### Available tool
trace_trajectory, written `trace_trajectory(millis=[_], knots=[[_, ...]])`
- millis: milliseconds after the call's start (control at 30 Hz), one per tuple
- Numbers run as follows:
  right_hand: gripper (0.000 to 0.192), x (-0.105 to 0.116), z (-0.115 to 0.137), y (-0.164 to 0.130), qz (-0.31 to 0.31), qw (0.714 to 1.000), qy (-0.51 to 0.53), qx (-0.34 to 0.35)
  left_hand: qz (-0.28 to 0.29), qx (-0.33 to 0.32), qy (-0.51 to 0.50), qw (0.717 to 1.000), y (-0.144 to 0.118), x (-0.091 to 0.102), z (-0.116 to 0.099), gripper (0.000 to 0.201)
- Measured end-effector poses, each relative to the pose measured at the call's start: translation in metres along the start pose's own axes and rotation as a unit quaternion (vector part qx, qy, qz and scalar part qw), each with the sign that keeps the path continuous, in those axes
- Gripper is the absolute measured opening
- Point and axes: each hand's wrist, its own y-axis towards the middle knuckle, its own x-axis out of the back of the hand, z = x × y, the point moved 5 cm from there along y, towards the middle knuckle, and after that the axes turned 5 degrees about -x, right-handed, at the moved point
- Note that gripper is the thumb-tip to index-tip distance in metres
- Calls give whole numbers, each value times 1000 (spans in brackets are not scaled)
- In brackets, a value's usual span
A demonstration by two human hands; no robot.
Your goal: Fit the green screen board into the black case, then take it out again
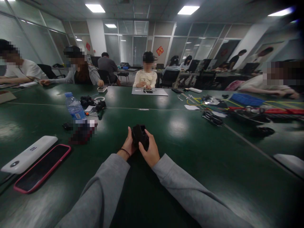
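Here I hold a small black device between both hands, left hand and right hand closed around it, just above the green surface, near me.

Two arms in grey long sleeves reach forward from the bottom edge of the view and converge toward the centre. The left hand sits slightly behind and to the left, its thumb pointing upward and its fingers hidden from view; a thin dark band circles the left wrist just above the cuff. The right hand is in front, palm turned inward, thumb and fingers curled in a closed grasp. Both hands are pressed close together, touching or nearly touching, at the same height. Both forearms slope inward, forming a V shape.
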Motion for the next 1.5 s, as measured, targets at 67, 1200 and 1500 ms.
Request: trace_trajectory(millis=[67,1200,1500], knots=[[58,3,3,0,-10,1000,5,0,-14,-3,4,1000,1,1,-1,76],[52,36,-69,37,-87,973,-212,-26,7,-35,-55,998,-1,-5,-12,59],[49,36,-60,33,-71,951,-300,27,26,-42,-67,997,1,-2,-12,56]])
